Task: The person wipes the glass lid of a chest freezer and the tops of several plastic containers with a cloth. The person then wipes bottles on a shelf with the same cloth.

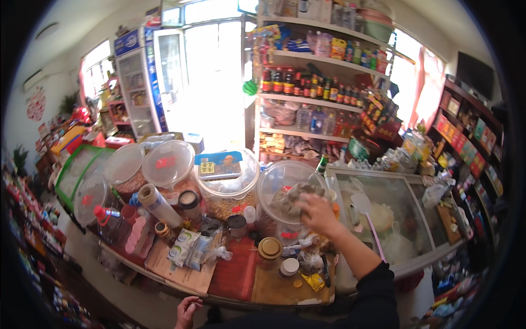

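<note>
My right hand [318, 214] reaches over the counter and presses on a crumpled grey cloth [289, 201]. Under the cloth is the clear round lid [271, 177] of a large plastic tub, and a red label shows partly beside the cloth. Low in the picture, my left hand [188, 310] hangs in front of the counter's edge with loosely bent fingers and holds nothing. Left of the cloth stands another lidded tub [224, 205] of light-brown pieces, with a blue-rimmed plastic package [219, 164] lying on top. A green glass bottle [322, 163] rises just behind the cloth-covered lid.
More lidded tubs [168, 160] line the counter's left half, behind a plastic-film roll [160, 203] and a red-capped bottle [109, 222]. Nearer are jars [270, 248] and packets [183, 246]. A glass-topped chest freezer [382, 205] at right carries a long-handled scoop [367, 218]. Stocked shelves [312, 98] stand behind.
</note>
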Available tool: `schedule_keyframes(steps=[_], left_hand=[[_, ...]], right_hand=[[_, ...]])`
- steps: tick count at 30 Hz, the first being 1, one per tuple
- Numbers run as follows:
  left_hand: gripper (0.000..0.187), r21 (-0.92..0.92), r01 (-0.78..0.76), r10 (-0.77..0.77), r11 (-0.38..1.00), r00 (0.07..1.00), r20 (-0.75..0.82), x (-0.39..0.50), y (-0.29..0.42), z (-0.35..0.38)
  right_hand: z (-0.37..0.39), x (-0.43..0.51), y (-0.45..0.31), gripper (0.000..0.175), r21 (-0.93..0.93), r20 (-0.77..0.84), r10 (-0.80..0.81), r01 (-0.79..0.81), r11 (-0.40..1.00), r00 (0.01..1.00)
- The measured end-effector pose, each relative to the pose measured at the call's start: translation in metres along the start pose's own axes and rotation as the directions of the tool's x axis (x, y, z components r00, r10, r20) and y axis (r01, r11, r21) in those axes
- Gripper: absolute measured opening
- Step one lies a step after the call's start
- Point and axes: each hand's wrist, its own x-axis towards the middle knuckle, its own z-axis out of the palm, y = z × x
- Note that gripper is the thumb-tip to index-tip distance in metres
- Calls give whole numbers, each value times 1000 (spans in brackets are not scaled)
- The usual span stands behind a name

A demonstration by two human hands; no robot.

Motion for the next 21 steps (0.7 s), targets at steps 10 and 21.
schedule_keyframes(steps=[10, 21], left_hand=[[53, 59, -112, 58, 992, 818, 572, 120, 78, -73], [52, 380, -813, 460, 441, 568, 682, 276, 217, 55]], right_hand=[[29, 51, -74, 40, -188, -68, 395, -400, 897, 916], [39, 74, -51, 38, -285, -155, 470, -494, 821, 869]])
